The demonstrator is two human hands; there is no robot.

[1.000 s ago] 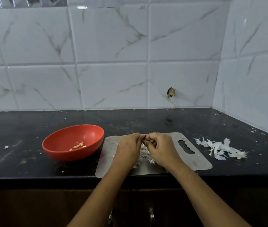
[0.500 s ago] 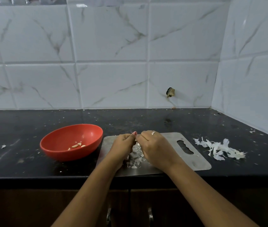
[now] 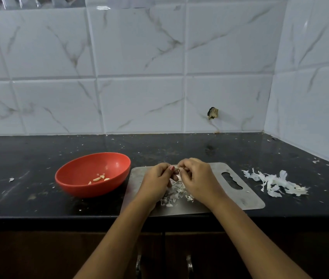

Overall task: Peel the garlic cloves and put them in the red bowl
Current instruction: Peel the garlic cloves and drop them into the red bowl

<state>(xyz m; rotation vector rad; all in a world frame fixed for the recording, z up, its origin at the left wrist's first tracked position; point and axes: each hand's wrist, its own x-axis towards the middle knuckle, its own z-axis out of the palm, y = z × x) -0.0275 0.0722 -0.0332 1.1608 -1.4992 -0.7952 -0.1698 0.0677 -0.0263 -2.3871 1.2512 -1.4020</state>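
Note:
My left hand (image 3: 156, 181) and my right hand (image 3: 198, 179) meet over a steel cutting board (image 3: 238, 200). Between their fingertips they pinch a small garlic clove (image 3: 176, 168), mostly hidden by the fingers. Loose garlic skins (image 3: 174, 195) lie on the board under my hands. The red bowl (image 3: 79, 186) sits on the counter to the left of the board, with several peeled cloves (image 3: 98, 178) in its bottom.
A pile of white garlic peels (image 3: 274, 183) lies on the black counter (image 3: 28, 158) right of the board. Tiled walls close the back and right side. The counter's front edge runs just below the board, with cabinet handles (image 3: 138, 264) under it.
Both hands stayed together over the board and kept working the clove; they lifted slightly and shifted a little. More skin flakes lie beneath them.

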